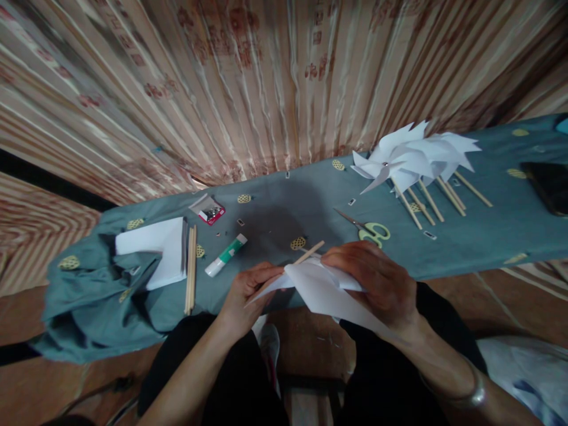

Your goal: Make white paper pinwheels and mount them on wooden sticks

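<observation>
We hold a curled white paper (319, 291) at the near edge of the cloth-covered table (293, 204), our left hand (249, 291) and right hand (379, 281) both pinching its sides. Behind it a wooden stick (310, 251) slants up rightward, its tip nearer our right fingers; scissors (362, 225) lie just beyond.

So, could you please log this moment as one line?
left hand: holds paper; right hand: holds same paper; stick: projecting past paper; scissors: on tablecloth
</observation>
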